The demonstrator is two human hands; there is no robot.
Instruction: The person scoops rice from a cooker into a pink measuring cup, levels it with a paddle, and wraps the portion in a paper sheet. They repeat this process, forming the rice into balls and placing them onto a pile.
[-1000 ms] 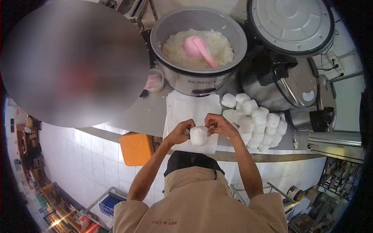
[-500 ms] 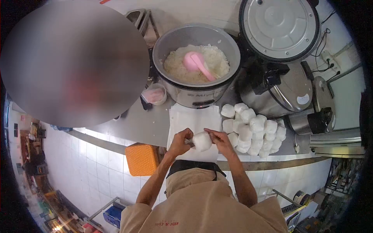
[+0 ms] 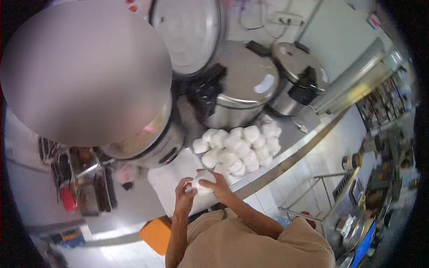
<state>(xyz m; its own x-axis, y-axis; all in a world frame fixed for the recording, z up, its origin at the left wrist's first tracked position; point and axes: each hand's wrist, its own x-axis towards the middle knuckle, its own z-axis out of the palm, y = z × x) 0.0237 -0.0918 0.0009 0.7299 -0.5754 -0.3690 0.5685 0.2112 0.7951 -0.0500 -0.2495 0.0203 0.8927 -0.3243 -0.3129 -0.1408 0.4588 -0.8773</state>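
A white, plastic-wrapped rice bundle (image 3: 204, 179) is held in front of me, above the front edge of the counter. My right hand (image 3: 219, 186) wraps its fingers and thumb round the right side of it. On the other side, my left hand (image 3: 184, 192) is closed with bent fingers at the bundle's left end. Beneath lies a stack of white sheets (image 3: 167, 181). Just beyond my right hand is a pile of similar white bundles (image 3: 239, 149), stacked close together.
An open rice cooker (image 3: 164, 149) stands at the left, partly covered by a blurred oval. Behind the pile are a large closed cooker (image 3: 246, 76) and a smaller one (image 3: 290, 67). Metal containers (image 3: 85, 192) sit at the left. An orange stool (image 3: 156, 234) stands below the counter.
My view has swung to the right, so the cookers and pile appear further left. My hands have turned the bundle, and the right hand now wraps round it more fully.
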